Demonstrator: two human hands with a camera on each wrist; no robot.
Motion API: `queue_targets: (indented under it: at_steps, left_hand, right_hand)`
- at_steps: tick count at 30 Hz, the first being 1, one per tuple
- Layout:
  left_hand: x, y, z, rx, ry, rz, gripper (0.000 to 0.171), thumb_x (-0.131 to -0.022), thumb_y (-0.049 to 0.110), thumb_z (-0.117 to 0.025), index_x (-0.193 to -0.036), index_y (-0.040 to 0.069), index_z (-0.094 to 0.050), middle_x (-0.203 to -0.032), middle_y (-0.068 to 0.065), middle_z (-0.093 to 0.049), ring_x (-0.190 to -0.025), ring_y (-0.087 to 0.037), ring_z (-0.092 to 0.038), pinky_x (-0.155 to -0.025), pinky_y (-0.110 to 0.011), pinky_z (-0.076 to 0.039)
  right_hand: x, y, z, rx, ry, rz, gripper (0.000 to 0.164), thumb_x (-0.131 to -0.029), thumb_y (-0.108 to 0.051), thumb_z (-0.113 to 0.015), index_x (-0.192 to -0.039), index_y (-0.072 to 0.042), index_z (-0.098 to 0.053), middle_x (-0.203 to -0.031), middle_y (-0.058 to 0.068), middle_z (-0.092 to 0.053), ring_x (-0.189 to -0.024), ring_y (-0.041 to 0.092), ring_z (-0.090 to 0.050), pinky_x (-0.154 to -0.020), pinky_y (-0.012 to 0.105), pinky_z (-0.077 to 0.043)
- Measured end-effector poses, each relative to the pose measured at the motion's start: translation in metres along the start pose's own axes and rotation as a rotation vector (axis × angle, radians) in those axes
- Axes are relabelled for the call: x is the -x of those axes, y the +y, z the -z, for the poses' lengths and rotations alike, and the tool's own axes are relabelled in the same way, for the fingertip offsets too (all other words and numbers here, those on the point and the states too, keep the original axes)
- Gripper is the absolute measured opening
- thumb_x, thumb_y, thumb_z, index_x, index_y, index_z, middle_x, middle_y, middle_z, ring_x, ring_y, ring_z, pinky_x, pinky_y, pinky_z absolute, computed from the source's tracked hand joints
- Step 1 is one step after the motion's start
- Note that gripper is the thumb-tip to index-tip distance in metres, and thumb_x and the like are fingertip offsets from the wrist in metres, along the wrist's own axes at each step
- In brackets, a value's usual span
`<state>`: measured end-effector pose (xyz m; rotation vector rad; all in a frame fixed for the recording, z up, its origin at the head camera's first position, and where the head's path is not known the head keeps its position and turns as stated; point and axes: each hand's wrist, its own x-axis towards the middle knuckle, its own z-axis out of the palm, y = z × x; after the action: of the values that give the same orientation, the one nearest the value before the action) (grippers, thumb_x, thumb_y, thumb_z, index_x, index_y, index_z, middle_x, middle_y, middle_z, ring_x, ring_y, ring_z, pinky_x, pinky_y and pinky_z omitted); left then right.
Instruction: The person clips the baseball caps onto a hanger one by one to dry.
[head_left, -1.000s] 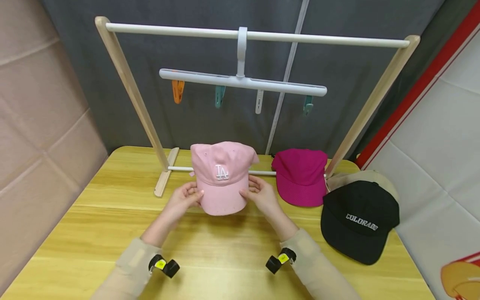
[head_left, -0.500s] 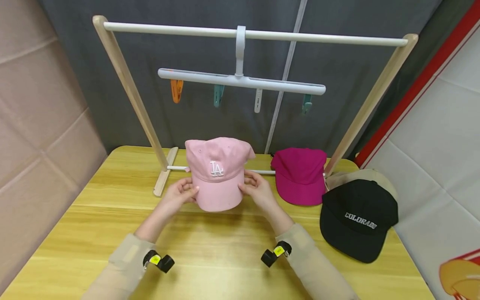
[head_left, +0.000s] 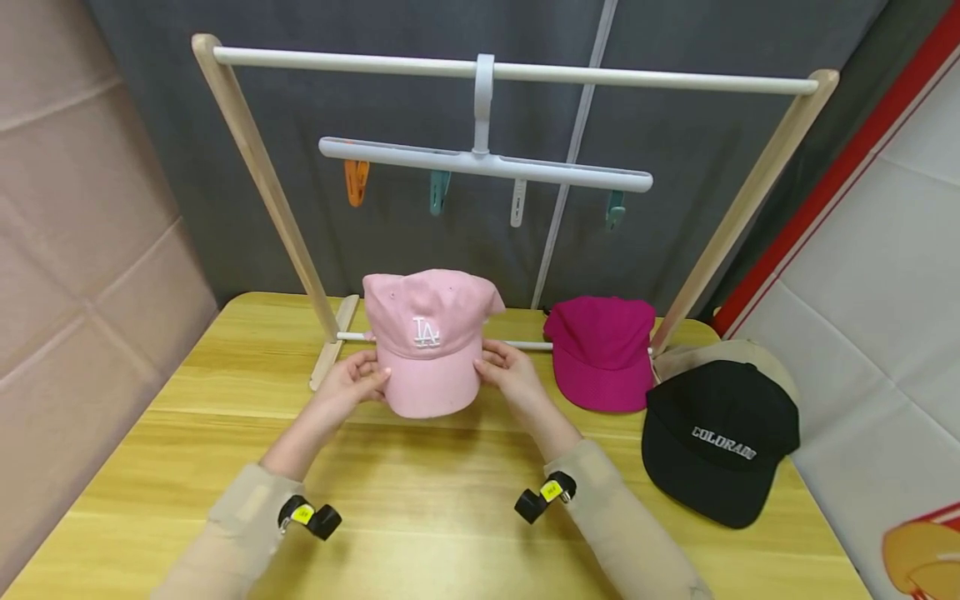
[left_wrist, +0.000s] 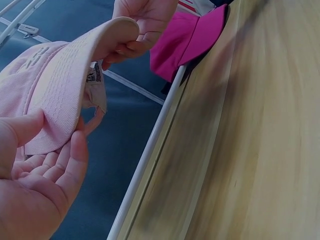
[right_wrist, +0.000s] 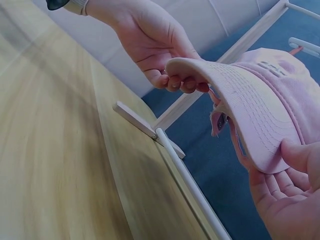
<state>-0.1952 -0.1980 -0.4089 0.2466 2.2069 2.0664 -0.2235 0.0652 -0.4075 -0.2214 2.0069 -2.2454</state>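
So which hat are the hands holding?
The pale pink fabric cap with white LA letters: left hand and right hand pinch its brim. Neither touches the magenta fabric cap, black COLORADO cap or beige cap.

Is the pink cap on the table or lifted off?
Lifted: the left hand and right hand grip the pink cap by its brim, and wrist views show it clear of the table.

On my feed I see a booth-like corner: dark grey backdrop, beige side panel and white side panel closely flanking a wooden table.
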Motion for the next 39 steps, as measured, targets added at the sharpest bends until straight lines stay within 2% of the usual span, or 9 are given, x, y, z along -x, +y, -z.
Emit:
queue_targets:
  at_steps: [15,26,39]
  left_hand:
    - [-0.006,0.006,0.014,-0.028,0.000,-0.038,0.044,-0.097,0.008,-0.055,-0.130,-0.017,-0.039,-0.097,-0.005,-0.062,-0.078,-0.013,-0.063,-0.072,-0.030,-0.055]
    - [-0.005,0.014,0.025,-0.058,0.034,-0.024,0.051,-0.098,0.011,-0.056,-0.134,-0.018,-0.034,-0.101,-0.004,-0.060,-0.082,-0.009,-0.061,-0.075,-0.027,-0.054]
    - [-0.011,0.020,0.035,-0.083,0.025,-0.016,0.052,-0.098,0.011,-0.056,-0.135,-0.017,-0.032,-0.099,-0.001,-0.058,-0.082,-0.008,-0.060,-0.075,-0.026,-0.053]
  right_hand:
    - [-0.012,-0.009,-0.010,0.019,0.010,-0.058,0.038,-0.093,0.003,-0.058,-0.129,0.011,-0.050,-0.114,0.023,-0.062,-0.088,0.014,-0.060,-0.076,0.025,-0.051]
    - [-0.023,-0.014,-0.020,-0.043,-0.029,-0.045,0.035,-0.093,0.006,-0.056,-0.127,0.013,-0.050,-0.107,0.020,-0.063,-0.078,0.010,-0.059,-0.067,0.021,-0.050]
    - [-0.031,-0.019,-0.025,-0.061,-0.029,-0.108,0.036,-0.093,0.005,-0.057,-0.128,0.010,-0.050,-0.106,0.018,-0.063,-0.079,0.011,-0.060,-0.070,0.022,-0.052]
